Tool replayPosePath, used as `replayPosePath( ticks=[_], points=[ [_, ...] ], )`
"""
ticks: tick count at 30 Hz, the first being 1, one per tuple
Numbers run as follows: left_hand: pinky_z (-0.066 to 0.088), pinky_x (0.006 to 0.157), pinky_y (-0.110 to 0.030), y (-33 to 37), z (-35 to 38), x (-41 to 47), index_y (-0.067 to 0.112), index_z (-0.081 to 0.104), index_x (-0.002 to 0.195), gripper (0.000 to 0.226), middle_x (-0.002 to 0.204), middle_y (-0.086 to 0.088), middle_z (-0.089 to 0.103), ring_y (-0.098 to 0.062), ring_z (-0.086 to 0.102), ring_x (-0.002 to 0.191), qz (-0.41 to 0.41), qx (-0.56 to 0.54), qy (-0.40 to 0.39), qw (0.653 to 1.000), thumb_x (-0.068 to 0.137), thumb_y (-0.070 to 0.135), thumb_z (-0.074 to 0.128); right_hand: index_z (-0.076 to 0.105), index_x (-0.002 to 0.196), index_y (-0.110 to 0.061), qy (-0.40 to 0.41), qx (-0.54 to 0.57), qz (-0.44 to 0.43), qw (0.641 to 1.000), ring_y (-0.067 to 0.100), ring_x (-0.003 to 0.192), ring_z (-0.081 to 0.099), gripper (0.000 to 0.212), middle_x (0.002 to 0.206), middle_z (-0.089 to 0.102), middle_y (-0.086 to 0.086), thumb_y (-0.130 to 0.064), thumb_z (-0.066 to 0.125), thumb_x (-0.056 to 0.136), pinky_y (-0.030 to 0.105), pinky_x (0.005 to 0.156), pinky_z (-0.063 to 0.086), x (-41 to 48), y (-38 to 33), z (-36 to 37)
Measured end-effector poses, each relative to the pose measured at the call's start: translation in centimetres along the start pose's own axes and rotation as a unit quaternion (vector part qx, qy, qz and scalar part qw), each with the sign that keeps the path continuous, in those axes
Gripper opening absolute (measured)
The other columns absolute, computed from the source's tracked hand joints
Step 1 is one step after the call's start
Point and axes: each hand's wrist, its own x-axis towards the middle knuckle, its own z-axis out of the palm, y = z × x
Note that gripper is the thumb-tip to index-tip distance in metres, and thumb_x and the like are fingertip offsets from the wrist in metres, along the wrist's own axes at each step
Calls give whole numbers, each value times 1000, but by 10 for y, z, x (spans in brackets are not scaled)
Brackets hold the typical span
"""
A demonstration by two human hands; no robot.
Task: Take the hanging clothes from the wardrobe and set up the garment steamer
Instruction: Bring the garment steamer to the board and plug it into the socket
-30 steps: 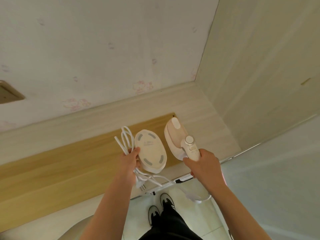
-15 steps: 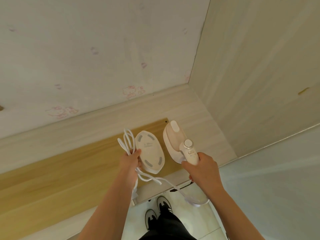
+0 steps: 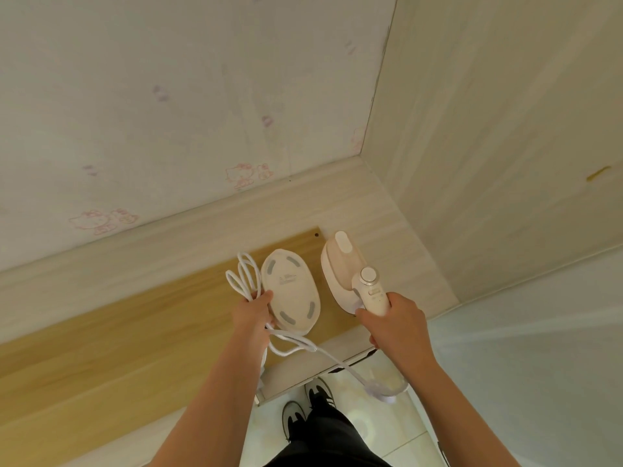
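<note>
My right hand grips the handle of a cream and pink handheld garment steamer, its head pointing away over the tabletop. My left hand holds an oval white base pad, underside up with grey feet showing, together with a looped bundle of white power cord. The cord trails from my left hand across to the bottom of the steamer handle, below the table's edge. No hanging clothes are in view.
A wooden tabletop with a pale border runs along a wall with faint cartoon-cat wallpaper. A pale wardrobe panel rises on the right. Tiled floor and my shoes show below the table's edge.
Both hands, with the steamer and the base pad, have stayed over the table's right end. The camera has tilted, so the wall socket at the left edge has left the view.
</note>
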Motion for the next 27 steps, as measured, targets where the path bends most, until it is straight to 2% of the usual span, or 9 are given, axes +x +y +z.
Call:
replayPosePath(
  ticks=[1, 3, 5, 9, 12, 16, 21, 24, 27],
  points=[
    [46, 52, -34, -1, 1, 0, 4, 60, 117, 29, 105, -25, 66, -24, 53, 58, 0, 4, 1, 1000, 90, 13, 64, 55, 79, -15, -1, 0, 0, 1000, 18, 58, 66, 21, 66, 61, 2, -31, 68, 77, 26, 51, 49, 0, -1, 1],
    [39, 49, -30, -1, 2, 2, 5, 61, 114, 27, 73, -12, 58, -19, 44, 52, -10, -3, 5, 1000, 89, 12, 65, 55, 79, -15, -4, -1, 0, 1000, 18, 58, 66, 21, 66, 62, 2, -31, 68, 77, 30, 53, 52, 1, -2, 3],
    [38, 49, -30, -2, 2, 4, 3, 63, 106, 20, 66, -7, 53, -20, 42, 50, -32, -8, 3, 999, 88, 11, 66, 55, 79, -15, -6, -3, 0, 1000, 19, 59, 67, 21, 67, 62, 2, -32, 68, 77, 33, 56, 54, 2, -3, 5],
    [34, 47, -29, -2, -2, 4, 3, 62, 92, 7, 67, -8, 55, -17, 36, 47, -55, -9, -14, 998, 89, 9, 64, 55, 79, -16, -7, -10, -3, 1000, 20, 62, 67, 21, 69, 63, 2, -33, 68, 76, 39, 61, 57, 4, -4, 10],
    [37, 48, -30, 0, -9, 1, 6, 63, 87, 6, 70, -6, 60, -17, 37, 46, -53, -9, -7, 999, 89, 11, 65, 56, 79, -16, -12, -10, -7, 1000, 21, 64, 66, 20, 71, 63, 3, -32, 68, 75, 40, 63, 57, 4, -6, 15],
    [38, 49, -30, 0, -30, -9, 6, 60, 78, 15, 63, -2, 52, -15, 32, 43, -50, -26, -19, 998, 88, 16, 66, 55, 79, -16, -22, -13, -19, 999, 22, 66, 66, 20, 72, 63, 4, -32, 67, 74, 39, 62, 57, 4, -9, 25],
    [34, 44, -29, -1, -50, -13, 7, 61, 85, 13, 63, -2, 49, -14, 31, 45, -46, -48, -31, 997, 87, 18, 68, 55, 79, -18, -39, -32, -32, 998, 22, 67, 66, 21, 72, 64, 2, -34, 66, 73, 36, 63, 55, 2, -15, 40],
    [37, 50, -30, 2, -48, -8, 8, 62, 102, 19, 80, -4, 58, -16, 36, 55, -29, -15, -42, 999, 90, 22, 65, 56, 81, -19, -44, -43, -41, 997, 21, 65, 66, 22, 73, 64, 1, -36, 66, 72, 38, 64, 56, -1, -15, 45],
    [38, 53, -30, 4, -42, -6, 12, 60, 113, 24, 97, -7, 65, -16, 37, 57, -2, 24, -53, 998, 93, 25, 59, 56, 84, -18, -49, -51, -40, 997, 20, 66, 66, 23, 74, 64, 1, -36, 67, 73, 38, 64, 57, -3, -14, 46]
  ],
)
